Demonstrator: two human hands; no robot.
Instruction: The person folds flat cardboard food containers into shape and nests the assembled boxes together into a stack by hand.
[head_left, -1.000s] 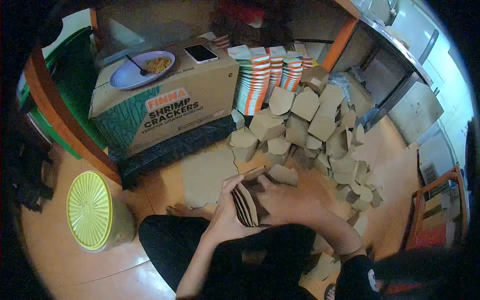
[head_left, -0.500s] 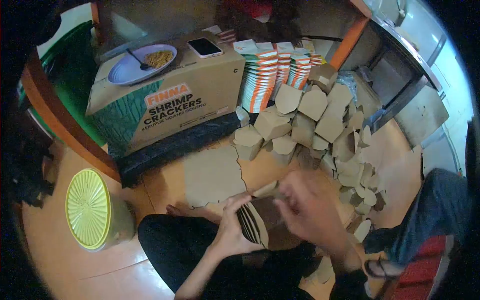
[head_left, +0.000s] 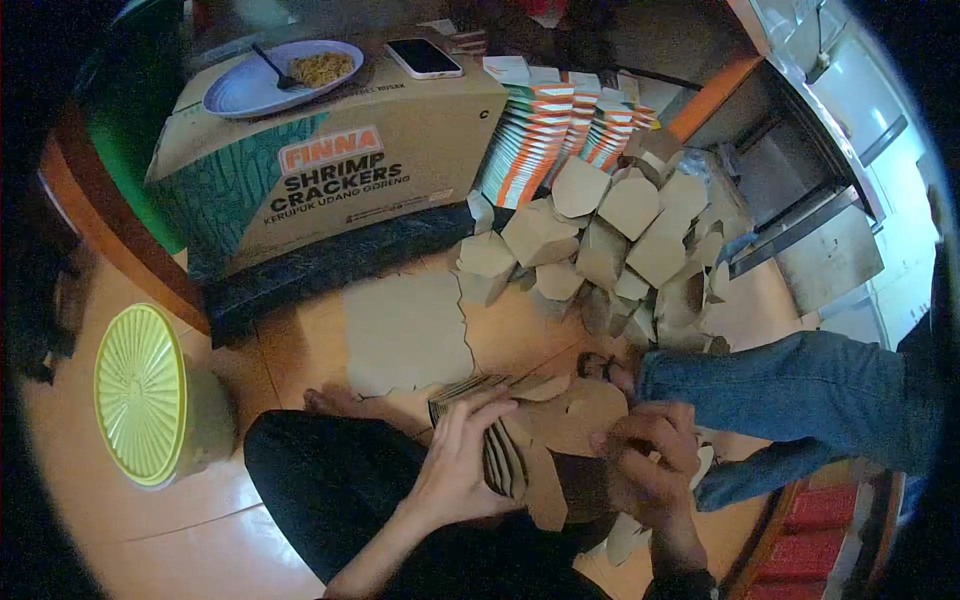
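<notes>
My left hand (head_left: 462, 462) is wrapped around a stack of flattened brown paper food boxes (head_left: 505, 460), whose dark layered edges face up. At the right end of the stack, one brown paper food box (head_left: 580, 415) is partly opened out, with a rounded flap raised. My right hand (head_left: 655, 450) has curled fingers at that box's right edge, the thumb side against the flap. Beyond my hands lies a heap of formed brown boxes (head_left: 600, 250) on the floor. A flat brown cardboard sheet (head_left: 405, 330) lies in front of my left hand.
A shrimp crackers carton (head_left: 340, 170) bears a plate of noodles (head_left: 230, 95) and a phone (head_left: 425, 58). Orange-and-white stacked packaging (head_left: 530, 140) stands beside it. A yellow-lidded tub (head_left: 140, 395) is at left. Another person's jeans leg (head_left: 770, 385) reaches in from the right.
My right hand has moved slightly right and down, and the box at its fingers has opened wider. The other person's leg has come further in from the right. The view has shifted.
</notes>
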